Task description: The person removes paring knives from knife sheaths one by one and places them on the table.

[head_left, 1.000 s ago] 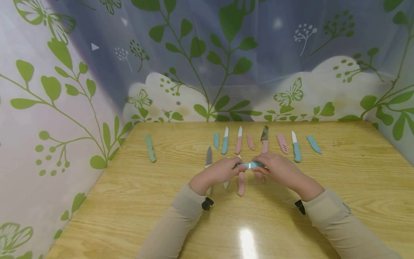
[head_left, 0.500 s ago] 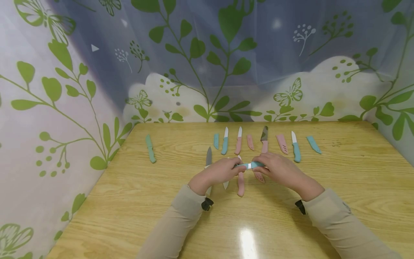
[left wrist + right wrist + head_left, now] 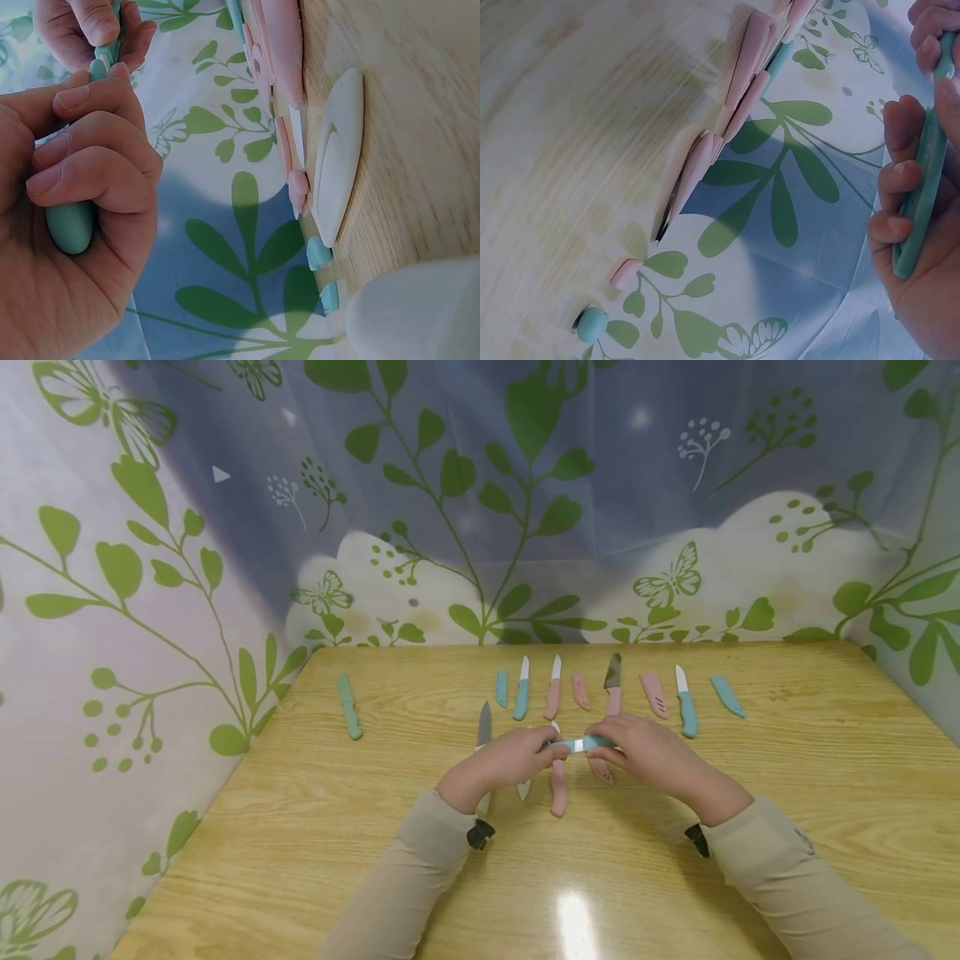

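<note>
In the head view, my left hand (image 3: 510, 757) and right hand (image 3: 649, 755) meet over the table, with a strip of white blade (image 3: 578, 745) between them. My left fingers curl round the knife's blue-green handle (image 3: 71, 228), its rounded end poking out below them. The right hand grips a matching blue-green sheath (image 3: 924, 202), its fingers wrapped along one side. Beneath the hands lie a pink-handled knife (image 3: 558, 789), a pink sheath (image 3: 601, 770) and a white sheath (image 3: 524, 790), each partly covered. A grey-bladed knife (image 3: 484, 722) is partly behind the left hand.
Along the back of the wooden table (image 3: 300, 827) runs a row of blue knives (image 3: 687, 714), pink knives (image 3: 552, 697) and sheaths (image 3: 654, 693). One green sheathed knife (image 3: 349, 707) lies apart at the left. A leaf-patterned cloth (image 3: 480, 502) closes off the back and sides.
</note>
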Tool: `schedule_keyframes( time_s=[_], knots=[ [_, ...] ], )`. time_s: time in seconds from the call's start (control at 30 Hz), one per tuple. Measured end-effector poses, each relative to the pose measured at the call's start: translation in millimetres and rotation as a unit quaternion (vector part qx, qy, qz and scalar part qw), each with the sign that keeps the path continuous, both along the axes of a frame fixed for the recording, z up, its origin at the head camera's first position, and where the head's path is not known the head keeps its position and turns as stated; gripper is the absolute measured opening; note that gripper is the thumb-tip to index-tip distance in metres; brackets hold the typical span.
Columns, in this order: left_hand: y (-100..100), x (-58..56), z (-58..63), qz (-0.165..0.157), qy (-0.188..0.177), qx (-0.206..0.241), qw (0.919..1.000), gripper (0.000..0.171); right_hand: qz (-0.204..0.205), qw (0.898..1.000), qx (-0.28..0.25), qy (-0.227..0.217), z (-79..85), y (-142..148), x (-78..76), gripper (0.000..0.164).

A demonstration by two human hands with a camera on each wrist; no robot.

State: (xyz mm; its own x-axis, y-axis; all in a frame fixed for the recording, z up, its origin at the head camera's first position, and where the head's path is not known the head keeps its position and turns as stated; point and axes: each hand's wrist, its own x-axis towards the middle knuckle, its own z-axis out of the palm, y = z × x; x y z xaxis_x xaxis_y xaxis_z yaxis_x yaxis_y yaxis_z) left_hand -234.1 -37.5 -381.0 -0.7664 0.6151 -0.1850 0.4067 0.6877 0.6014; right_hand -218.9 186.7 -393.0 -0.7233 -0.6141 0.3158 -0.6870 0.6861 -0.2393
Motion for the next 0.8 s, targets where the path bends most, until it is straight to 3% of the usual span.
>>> schedule_keyframes(
  time_s=[0.8],
  knots=[
    [-1.4, -0.1, 0.1, 0.007, -0.011, 0.010, 0.9999, 0.038, 0.003, 1.000, -0.002, -0.015, 0.8, 1.1, -0.5, 0.017]
  ],
)
